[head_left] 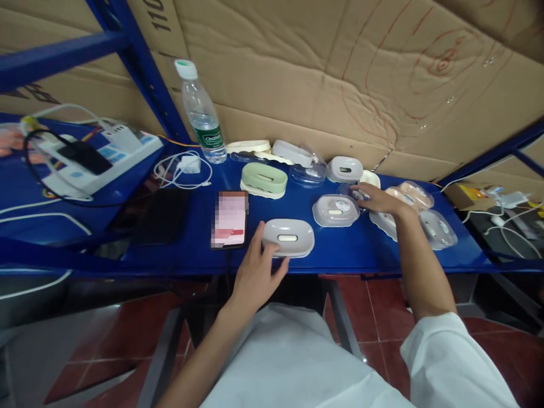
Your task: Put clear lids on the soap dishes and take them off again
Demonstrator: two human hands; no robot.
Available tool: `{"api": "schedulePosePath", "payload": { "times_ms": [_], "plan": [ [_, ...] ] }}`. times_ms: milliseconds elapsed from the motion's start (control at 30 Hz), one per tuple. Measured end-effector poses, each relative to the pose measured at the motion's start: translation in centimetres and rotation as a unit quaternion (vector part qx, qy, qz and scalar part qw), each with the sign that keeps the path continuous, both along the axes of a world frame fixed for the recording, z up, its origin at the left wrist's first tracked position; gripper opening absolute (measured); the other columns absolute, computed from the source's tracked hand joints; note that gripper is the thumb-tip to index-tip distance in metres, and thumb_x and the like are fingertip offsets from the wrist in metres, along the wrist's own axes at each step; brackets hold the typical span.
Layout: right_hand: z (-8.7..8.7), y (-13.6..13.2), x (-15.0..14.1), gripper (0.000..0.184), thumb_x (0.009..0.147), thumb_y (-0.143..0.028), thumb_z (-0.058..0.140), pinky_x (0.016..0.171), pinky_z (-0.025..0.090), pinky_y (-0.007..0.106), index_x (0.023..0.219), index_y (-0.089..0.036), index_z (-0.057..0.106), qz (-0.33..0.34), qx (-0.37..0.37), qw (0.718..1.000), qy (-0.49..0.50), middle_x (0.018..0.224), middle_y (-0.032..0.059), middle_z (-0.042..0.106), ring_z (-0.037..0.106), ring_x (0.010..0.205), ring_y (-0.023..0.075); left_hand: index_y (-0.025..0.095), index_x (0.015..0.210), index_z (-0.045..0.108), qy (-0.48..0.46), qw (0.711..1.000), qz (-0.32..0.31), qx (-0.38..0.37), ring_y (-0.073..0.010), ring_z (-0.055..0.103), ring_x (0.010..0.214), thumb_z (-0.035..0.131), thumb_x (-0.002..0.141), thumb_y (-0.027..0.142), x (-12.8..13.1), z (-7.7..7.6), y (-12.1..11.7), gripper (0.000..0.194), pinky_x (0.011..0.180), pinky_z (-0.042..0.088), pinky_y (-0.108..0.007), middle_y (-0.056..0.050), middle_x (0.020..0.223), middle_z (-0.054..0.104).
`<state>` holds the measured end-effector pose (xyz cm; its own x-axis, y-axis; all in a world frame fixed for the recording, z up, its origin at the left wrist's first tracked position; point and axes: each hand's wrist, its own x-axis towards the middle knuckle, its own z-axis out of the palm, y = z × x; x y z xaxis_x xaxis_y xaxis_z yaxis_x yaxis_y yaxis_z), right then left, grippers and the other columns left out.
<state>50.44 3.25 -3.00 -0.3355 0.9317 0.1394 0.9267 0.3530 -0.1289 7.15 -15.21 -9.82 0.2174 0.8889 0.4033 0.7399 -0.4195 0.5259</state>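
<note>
A grey oval soap dish [297,231] with a slot in its middle lies near the table's front edge. My left hand [257,269] grips its left end, fingers along the left side and thumb at the front rim. Farther right, my right hand [377,198] has its fingers closed at a clear plastic lid [359,194] with a round sticker; part of that lid is hidden by the hand. Between the hands sits another soap dish [323,215] under a clear lid with a sticker. A green soap dish [263,180] stands behind the left hand.
A phone [232,221] lies left of the grey dish. Behind are a water bottle [204,122], a white charger with cable [189,164] and several stacked dishes and lids [293,153]. More dishes, with a clear lid [437,229], are at right. A blue post [148,68] and cardboard bound the back.
</note>
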Motion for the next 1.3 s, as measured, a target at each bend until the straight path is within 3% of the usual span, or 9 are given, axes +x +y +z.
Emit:
{"api": "schedulePosePath", "payload": {
  "times_ms": [267, 400, 500, 600, 700, 833, 1000, 1133, 1300],
  "plan": [
    [-1.3, 0.6, -0.4, 0.079, 0.081, -0.071, 0.078, 0.112, 0.055, 0.064, 0.143, -0.023, 0.068, 0.005, -0.078, 0.995, 0.060, 0.146, 0.0157, 0.069, 0.067, 0.132, 0.0410, 0.022, 0.117, 0.061, -0.022, 0.999, 0.003, -0.027, -0.0382, 0.048, 0.156, 0.072, 0.099, 0.031, 0.0, 0.3, 0.0, 0.022, 0.109, 0.062, -0.048, -0.020, 0.174, 0.034],
    [0.5, -1.1, -1.5, 0.076, 0.080, -0.074, 0.078, 0.113, 0.053, 0.066, 0.138, -0.026, 0.069, -0.029, -0.057, 0.993, 0.102, 0.140, 0.0138, 0.072, 0.068, 0.129, 0.0421, 0.022, 0.122, 0.059, -0.042, 0.998, 0.003, -0.039, -0.0371, 0.047, 0.157, 0.072, 0.100, 0.030, -0.1, 0.6, -0.1, 0.027, 0.112, 0.059, -0.050, -0.020, 0.173, 0.036],
    [3.1, -4.4, -5.0, 0.066, 0.088, -0.067, 0.074, 0.116, 0.051, 0.062, 0.141, -0.028, 0.065, -0.015, 0.030, 0.988, 0.151, 0.146, 0.0113, 0.068, 0.065, 0.135, 0.0397, 0.024, 0.133, 0.054, -0.076, 0.996, 0.006, -0.052, -0.0346, 0.051, 0.154, 0.074, 0.098, 0.029, -0.4, 0.6, 0.0, 0.040, 0.114, 0.058, -0.050, -0.019, 0.171, 0.042],
    [4.2, -8.2, -10.9, 0.056, 0.095, -0.058, 0.073, 0.123, 0.046, 0.058, 0.141, -0.028, 0.063, 0.087, 0.075, 0.980, 0.165, 0.159, 0.0114, 0.057, 0.054, 0.149, 0.0368, 0.026, 0.146, 0.047, -0.105, 0.992, 0.001, -0.063, -0.0326, 0.050, 0.155, 0.077, 0.097, 0.027, -0.7, 0.5, 0.3, 0.057, 0.120, 0.054, -0.050, -0.018, 0.170, 0.043],
    [3.2, -11.0, -16.6, 0.051, 0.098, -0.051, 0.072, 0.125, 0.044, 0.057, 0.143, -0.031, 0.062, 0.207, 0.002, 0.972, 0.111, 0.166, 0.0092, 0.052, 0.051, 0.152, 0.0344, 0.026, 0.162, 0.031, -0.127, 0.989, -0.005, -0.072, -0.0318, 0.048, 0.157, 0.076, 0.098, 0.029, -0.8, 0.3, 0.4, 0.077, 0.125, 0.047, -0.049, -0.019, 0.170, 0.043],
    [0.9, -12.4, -20.4, 0.049, 0.103, -0.048, 0.067, 0.124, 0.044, 0.057, 0.148, -0.030, 0.060, 0.264, -0.016, 0.961, 0.084, 0.166, 0.0103, 0.053, 0.048, 0.155, 0.0333, 0.028, 0.171, 0.014, -0.132, 0.989, -0.011, -0.067, -0.0323, 0.048, 0.157, 0.074, 0.101, 0.034, -0.8, 0.1, 0.3, 0.092, 0.126, 0.045, -0.049, -0.020, 0.172, 0.041],
    [-1.4, -12.9, -21.2, 0.046, 0.108, -0.043, 0.058, 0.127, 0.040, 0.059, 0.148, -0.021, 0.061, 0.273, 0.044, 0.960, 0.052, 0.165, 0.0143, 0.052, 0.040, 0.160, 0.0349, 0.027, 0.172, 0.016, -0.122, 0.991, -0.023, -0.048, -0.0314, 0.046, 0.158, 0.071, 0.102, 0.033, -1.0, 0.0, 0.4, 0.089, 0.127, 0.044, -0.048, -0.019, 0.172, 0.042],
    [-2.9, -13.2, -21.2, 0.044, 0.108, -0.042, 0.056, 0.130, 0.035, 0.062, 0.148, -0.025, 0.062, 0.277, 0.075, 0.957, 0.036, 0.166, 0.0113, 0.053, 0.038, 0.162, 0.0343, 0.030, 0.170, 0.026, -0.121, 0.990, -0.031, -0.066, -0.0304, 0.043, 0.160, 0.071, 0.103, 0.034, -1.4, -0.1, 0.4, 0.080, 0.128, 0.043, -0.049, -0.016, 0.172, 0.041],
    [-2.3, -12.9, -19.4, 0.057, 0.109, -0.051, 0.054, 0.132, 0.029, 0.060, 0.161, -0.026, 0.049, 0.287, 0.074, 0.955, 0.021, 0.173, 0.0112, 0.042, 0.033, 0.164, 0.0331, 0.034, 0.169, 0.030, -0.128, 0.989, -0.036, -0.073, -0.0299, 0.043, 0.160, 0.073, 0.102, 0.035, -1.5, -0.2, 0.4, 0.079, 0.128, 0.043, -0.049, -0.013, 0.172, 0.041]
  ]
}}
